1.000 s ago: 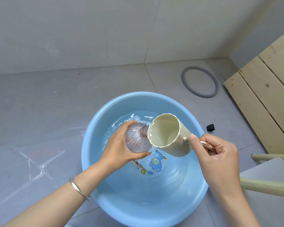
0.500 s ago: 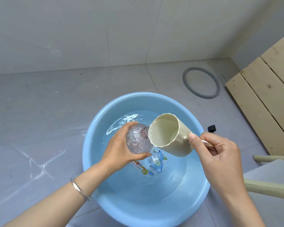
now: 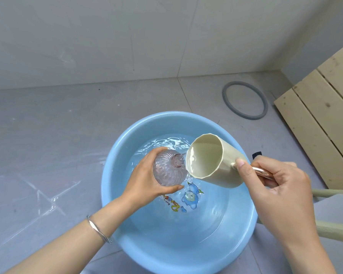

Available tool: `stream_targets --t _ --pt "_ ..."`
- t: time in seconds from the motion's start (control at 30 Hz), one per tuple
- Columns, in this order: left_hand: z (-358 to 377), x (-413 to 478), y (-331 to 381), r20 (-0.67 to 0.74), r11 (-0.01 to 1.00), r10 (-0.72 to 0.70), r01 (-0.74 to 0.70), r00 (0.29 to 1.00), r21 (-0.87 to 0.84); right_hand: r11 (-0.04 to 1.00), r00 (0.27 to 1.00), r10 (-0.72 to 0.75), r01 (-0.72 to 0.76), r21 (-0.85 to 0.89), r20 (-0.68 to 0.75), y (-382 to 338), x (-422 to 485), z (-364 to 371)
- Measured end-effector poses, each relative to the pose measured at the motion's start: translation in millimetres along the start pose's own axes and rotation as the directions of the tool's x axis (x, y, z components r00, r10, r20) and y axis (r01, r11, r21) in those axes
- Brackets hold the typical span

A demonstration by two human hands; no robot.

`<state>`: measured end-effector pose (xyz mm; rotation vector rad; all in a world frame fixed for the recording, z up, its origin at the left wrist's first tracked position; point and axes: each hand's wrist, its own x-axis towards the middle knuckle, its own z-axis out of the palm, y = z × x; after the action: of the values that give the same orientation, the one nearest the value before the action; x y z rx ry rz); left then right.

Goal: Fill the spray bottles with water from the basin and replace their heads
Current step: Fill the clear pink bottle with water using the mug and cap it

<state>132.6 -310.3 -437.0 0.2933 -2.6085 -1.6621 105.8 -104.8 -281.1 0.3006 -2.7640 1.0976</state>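
The left grip (image 3: 147, 180) is closed round the body of a clear, pink-tinted spray bottle (image 3: 166, 173), thumb on the near side and fingers curled over the far side, and holds it above the water (image 3: 206, 214) inside the blue basin (image 3: 115, 155). The bottle has no head on and leans with its open neck toward the rim of a cream cup (image 3: 212, 161). The right grip (image 3: 275, 184) is closed on the cup's shiny handle (image 3: 262, 172), thumb tip pressed where handle meets wall, and tips the cup so that its mouth nearly touches the neck. The bottle looks like thin ribbed plastic: probably light now, heavier as it fills, and likely to dent and spill if squeezed hard. Wet, it should be slippery, though the ribs ought to give the fingers some purchase, so the wide body just below the shoulder, where the grip sits now, seems the sound place to hold it (the narrow neck must stay free for the stream). The cup looks rigid and is best steered by its handle, since a small turn of the wrist sets the flow. No spray head shows in view. Beyond the basin, on the grey floor, lie a grey ring (image 3: 245, 99) and a small black object (image 3: 256, 154), with pale wooden slats (image 3: 325, 115) to the right.
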Motion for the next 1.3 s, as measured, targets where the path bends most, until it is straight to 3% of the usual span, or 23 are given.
stream_targets --t 0.43,0.77,1.17,1.23,1.3 --pt "-1 -1 1 0.001 1.000 0.011 -0.011 1.000 0.006 0.994 0.999 -0.011 0.006 -0.112 -0.044 -8 1 -5" --pt "0 -2 0 0.008 1.000 0.017 -0.017 1.000 0.015 0.959 0.981 -0.175 0.149 -0.241 -0.089 -15 4 -7" --pt "1 -3 2 0.008 1.000 0.002 -0.003 1.000 0.023 0.925 0.960 -0.270 0.235 -0.298 -0.080 -22 3 -6" --pt "1 -3 3 0.006 1.000 0.002 -0.002 1.000 0.019 0.941 0.972 -0.223 0.196 -0.274 -0.071 -22 2 -5" --pt "1 -4 4 0.001 1.000 0.007 -0.007 1.000 0.006 0.988 0.994 -0.084 0.075 -0.136 -0.063 -17 4 -3"
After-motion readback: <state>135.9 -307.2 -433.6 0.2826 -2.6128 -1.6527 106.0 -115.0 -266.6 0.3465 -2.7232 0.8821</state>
